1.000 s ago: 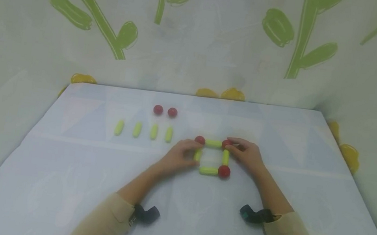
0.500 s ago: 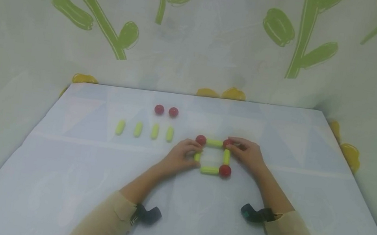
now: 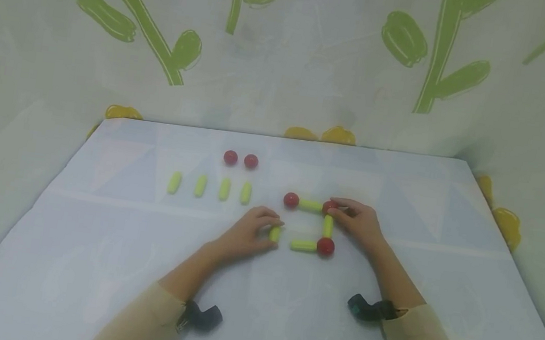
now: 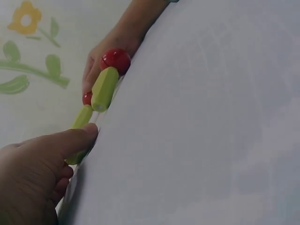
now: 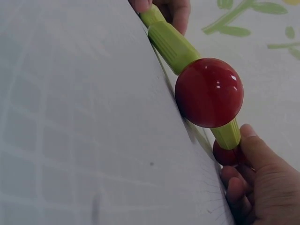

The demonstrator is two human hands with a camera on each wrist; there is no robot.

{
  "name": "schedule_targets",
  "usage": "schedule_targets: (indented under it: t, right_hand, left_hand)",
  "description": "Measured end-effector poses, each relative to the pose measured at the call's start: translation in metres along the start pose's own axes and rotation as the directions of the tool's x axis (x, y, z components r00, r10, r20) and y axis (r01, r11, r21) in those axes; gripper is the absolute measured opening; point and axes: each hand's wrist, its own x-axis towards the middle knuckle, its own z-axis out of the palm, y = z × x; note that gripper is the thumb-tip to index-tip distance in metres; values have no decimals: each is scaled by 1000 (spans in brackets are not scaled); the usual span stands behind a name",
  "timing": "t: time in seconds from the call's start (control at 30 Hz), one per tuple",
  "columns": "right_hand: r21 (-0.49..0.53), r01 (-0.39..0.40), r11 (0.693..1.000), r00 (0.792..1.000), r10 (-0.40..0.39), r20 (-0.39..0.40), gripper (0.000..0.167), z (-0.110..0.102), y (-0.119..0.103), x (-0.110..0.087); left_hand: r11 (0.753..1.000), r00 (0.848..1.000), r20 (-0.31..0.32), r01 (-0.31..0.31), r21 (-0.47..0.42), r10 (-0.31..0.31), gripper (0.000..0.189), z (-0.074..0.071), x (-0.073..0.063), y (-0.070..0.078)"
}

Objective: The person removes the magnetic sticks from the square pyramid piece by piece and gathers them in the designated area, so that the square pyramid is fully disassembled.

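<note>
My left hand [image 3: 247,231] pinches a yellow-green rod [image 3: 274,234] between thumb and fingers, apart from the other pieces. With thumb and fingertips, my right hand [image 3: 360,222] grips a red ball [image 3: 327,206]. From that ball one rod [image 3: 310,205] runs left to a second red ball [image 3: 291,200]. Another rod [image 3: 328,227] leads from it toward the near side, to a third red ball [image 3: 325,247]. Off this near ball a further rod [image 3: 303,246] points left, its far end free. In the right wrist view the near ball [image 5: 209,93] looms large.
Two loose red balls [image 3: 240,159] lie toward the back of the white table [image 3: 253,317]. Several loose yellow-green rods [image 3: 225,189] stand in a row in front of them. Behind the table rises a wall [image 3: 311,72] with painted leaves.
My left hand has drawn the left-side rod away, leftward and slightly toward the near side, off the corner ball. The right hand keeps its grip on the far-right ball.
</note>
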Motion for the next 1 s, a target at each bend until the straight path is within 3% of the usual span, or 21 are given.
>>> schedule_targets:
  t: [0.17, 0.43, 0.5, 0.6, 0.77, 1.0]
  right_hand:
    - [-3, 0, 1000, 1000, 0, 1, 57, 0, 1, 2]
    - [1, 0, 1000, 1000, 0, -10, 55, 0, 1, 0]
    - [-4, 0, 1000, 1000, 0, -5, 56, 1, 1, 0]
    - [4, -5, 1000, 1000, 5, -6, 56, -1, 1, 0]
    - [18, 14, 1000, 1000, -13, -27, 55, -4, 1, 0]
    - [46, -4, 999, 1000, 4, -3, 54, -2, 1, 0]
  left_hand:
    - [999, 1000, -19, 4, 40, -3, 45, -7, -12, -6]
    - [999, 993, -114, -22, 47, 27, 45, -19, -28, -20]
    - [1000, 992, -129, 0, 27, 4, 46, -23, -33, -22]
    - [1000, 989, -148, 31, -2, -31, 48, -27, -36, -24]
    - [1000, 985, -171, 9, -16, -12, 48, -32, -34, -31]
    - [999, 981, -185, 49, -11, -51, 46, -36, -42, -38]
